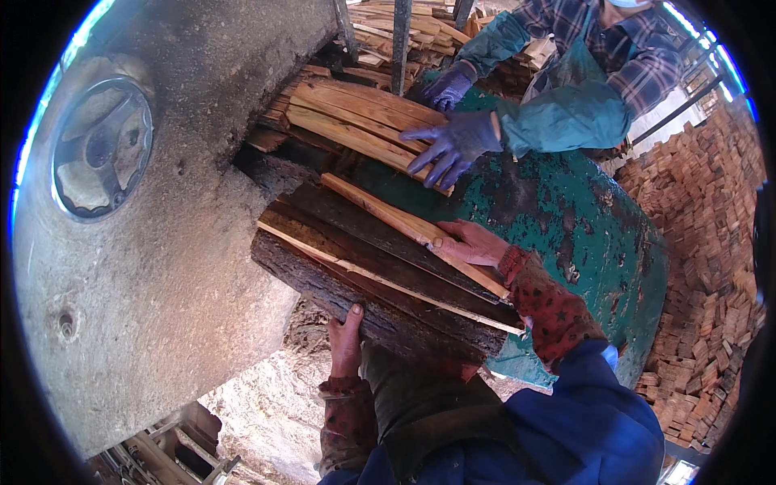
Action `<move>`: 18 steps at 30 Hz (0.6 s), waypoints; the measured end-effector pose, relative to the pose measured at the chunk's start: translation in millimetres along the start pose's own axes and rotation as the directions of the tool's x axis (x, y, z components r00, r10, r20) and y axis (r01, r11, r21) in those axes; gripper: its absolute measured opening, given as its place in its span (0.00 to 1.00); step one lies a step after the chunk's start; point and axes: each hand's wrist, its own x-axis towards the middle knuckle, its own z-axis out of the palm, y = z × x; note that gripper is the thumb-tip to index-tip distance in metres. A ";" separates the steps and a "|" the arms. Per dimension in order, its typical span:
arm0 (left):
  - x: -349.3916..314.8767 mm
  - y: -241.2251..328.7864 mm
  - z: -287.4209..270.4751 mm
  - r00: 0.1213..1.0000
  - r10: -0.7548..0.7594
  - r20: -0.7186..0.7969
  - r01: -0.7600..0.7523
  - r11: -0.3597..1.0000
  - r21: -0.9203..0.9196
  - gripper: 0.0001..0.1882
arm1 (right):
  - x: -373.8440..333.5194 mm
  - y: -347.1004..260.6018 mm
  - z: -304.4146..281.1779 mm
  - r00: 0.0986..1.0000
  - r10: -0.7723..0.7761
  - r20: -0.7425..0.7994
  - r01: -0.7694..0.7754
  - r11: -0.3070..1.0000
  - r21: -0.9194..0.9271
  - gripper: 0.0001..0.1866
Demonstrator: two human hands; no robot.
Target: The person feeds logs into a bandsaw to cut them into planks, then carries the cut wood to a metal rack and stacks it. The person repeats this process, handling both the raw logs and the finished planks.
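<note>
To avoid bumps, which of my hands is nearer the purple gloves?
Right. Your right hand holds a wooden strip close to the purple gloves; your left hand is farther, against the dark bark.

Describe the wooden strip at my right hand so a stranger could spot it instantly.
Find the big green table with chipped paint, then your bare right hand in its red patterned sleeve. That hand's thumb rests on the strip: long, narrow and tan, while the boards beside it on your side are mostly dark.
</note>
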 end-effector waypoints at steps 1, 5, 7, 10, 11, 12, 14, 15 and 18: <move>-0.1 2.3 0.0 1.000 -0.019 0.006 0.019 1.000 -0.024 0.28 | -3.9 -5.1 0.6 1.000 0.003 -0.004 -0.003 1.000 -0.017 0.49; -12.5 9.4 -5.7 0.997 -0.002 0.082 0.010 0.995 -0.095 0.34 | -26.2 -20.2 6.6 0.995 0.079 0.067 -0.082 0.995 0.054 0.46; -7.9 2.4 -23.2 0.985 -0.025 0.170 0.047 0.991 -0.126 0.34 | -38.4 -24.4 16.8 0.997 0.080 -0.008 -0.080 0.995 0.056 0.44; -9.8 -3.2 -39.1 0.973 -0.022 0.228 0.069 0.977 -0.200 0.35 | -58.3 -31.9 35.3 0.989 0.116 -0.087 -0.110 0.991 0.070 0.41; -5.9 -10.6 -46.5 0.973 -0.007 0.233 0.055 0.978 -0.201 0.36 | -64.7 -36.1 42.3 0.985 0.134 -0.106 -0.126 0.989 0.076 0.40; -1.8 -17.8 -53.9 0.971 0.007 0.238 0.043 0.979 -0.202 0.37 | -71.1 -41.3 49.4 0.981 0.148 -0.123 -0.135 0.985 0.107 0.39; 6.1 -32.3 -61.8 0.968 0.006 0.251 0.070 0.953 -0.296 0.39 | -85.6 -51.3 68.2 0.972 0.179 -0.154 -0.152 0.974 0.168 0.37; 8.9 -40.1 -64.9 0.966 0.005 0.257 0.085 0.936 -0.340 0.40 | -93.7 -56.0 81.9 0.956 0.208 -0.208 -0.168 0.966 0.196 0.35; 16.9 -42.3 -70.8 0.960 -0.043 0.275 0.147 0.918 -0.369 0.34 | -112.5 -75.8 114.0 0.892 0.290 -0.348 -0.215 0.947 0.238 0.33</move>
